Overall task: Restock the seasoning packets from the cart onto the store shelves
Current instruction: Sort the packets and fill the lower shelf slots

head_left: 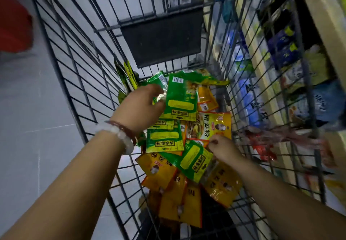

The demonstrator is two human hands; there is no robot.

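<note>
A wire cart (pixel 78 82) holds a heap of green and yellow seasoning packets (pixel 164 165). My left hand (pixel 140 108), with bead bracelets at the wrist, grips a bunch of green packets (pixel 181 97) lifted above the heap. Lower right in the cart, my right hand (pixel 222 150) has its fingers pinched on the bottom edge of a yellow packet (pixel 215 125) with red characters. Orange-yellow packets (pixel 179 202) lie nearest to me.
Store shelves (pixel 262 67) with blue, white and green packaged goods run along the right side, seen through the cart's wire wall. A dark flap (pixel 161 37) hangs at the cart's far end. Grey floor tiles (pixel 28 127) lie to the left, with something red (pixel 13 18) at the upper left.
</note>
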